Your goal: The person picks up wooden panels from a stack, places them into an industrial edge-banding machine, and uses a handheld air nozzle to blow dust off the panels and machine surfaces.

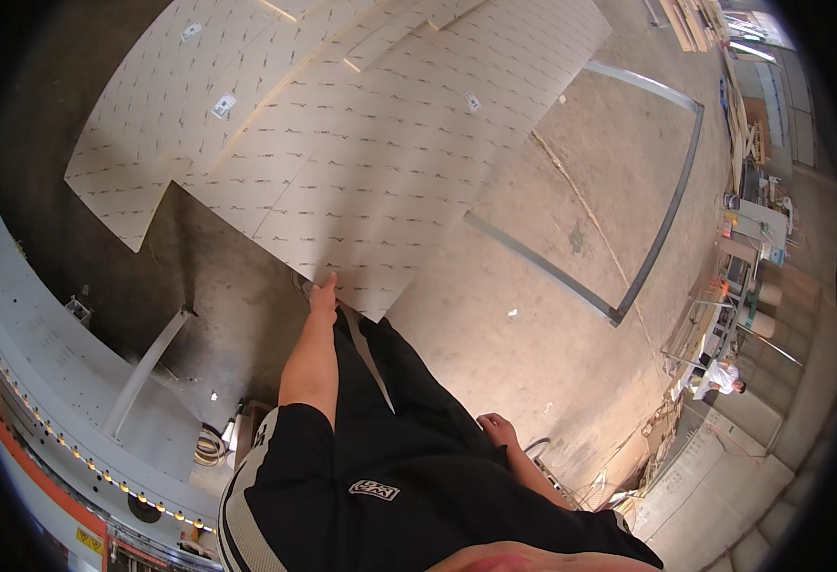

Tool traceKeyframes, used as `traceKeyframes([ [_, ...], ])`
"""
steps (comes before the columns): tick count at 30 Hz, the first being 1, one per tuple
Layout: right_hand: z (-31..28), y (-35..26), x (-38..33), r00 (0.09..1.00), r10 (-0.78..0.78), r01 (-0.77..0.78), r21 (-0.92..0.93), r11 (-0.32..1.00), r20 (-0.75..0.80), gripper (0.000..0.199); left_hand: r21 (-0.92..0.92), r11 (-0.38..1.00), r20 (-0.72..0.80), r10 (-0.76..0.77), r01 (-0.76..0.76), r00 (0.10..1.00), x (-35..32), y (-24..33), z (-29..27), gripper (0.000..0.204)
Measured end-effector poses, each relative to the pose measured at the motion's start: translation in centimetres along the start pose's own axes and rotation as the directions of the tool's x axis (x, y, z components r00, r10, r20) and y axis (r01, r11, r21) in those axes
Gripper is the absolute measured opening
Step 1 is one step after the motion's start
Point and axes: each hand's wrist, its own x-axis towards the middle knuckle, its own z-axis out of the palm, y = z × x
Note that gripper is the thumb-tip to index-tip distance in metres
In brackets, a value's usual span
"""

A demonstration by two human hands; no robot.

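My left hand (323, 294) is at the near edge of a large pale panel (380, 186) covered in rows of small dark print. Its fingers are closed on that edge, a finger lying over the top face and the rest partly hidden. My right hand (498, 429) hangs beside my right thigh, away from the panel. Its fingers look loosely bent and apart, with nothing visible in them. Small white labels (224, 105) are stuck on the panels. Narrower strips (385, 38) of similar board lie on top at the far side.
A long grey machine (75, 391) with a row of yellow lights runs along the left, an arm sticking out from it. Right of the panels, a grey metal frame (662, 229) lies on the concrete floor. Timber and clutter line the right wall, where a person in white (724, 377) is visible.
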Motion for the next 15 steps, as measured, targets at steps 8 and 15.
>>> traceKeyframes([
  [8, -0.6, 0.1, 0.6, 0.992, -0.114, 0.112, 0.035, 0.993, 0.054, 0.037, -0.071, 0.992, 0.072, 0.109, -0.104, 0.991, -5.9, 0.3, -2.1, 0.049],
  [15, -3.2, -3.0, 3.7, 0.967, -0.205, 0.198, 0.056, 0.979, 0.154, 0.034, -0.071, 0.97, -0.095, 0.226, -0.233, 0.969, -19.8, 2.3, -6.0, 0.036],
])
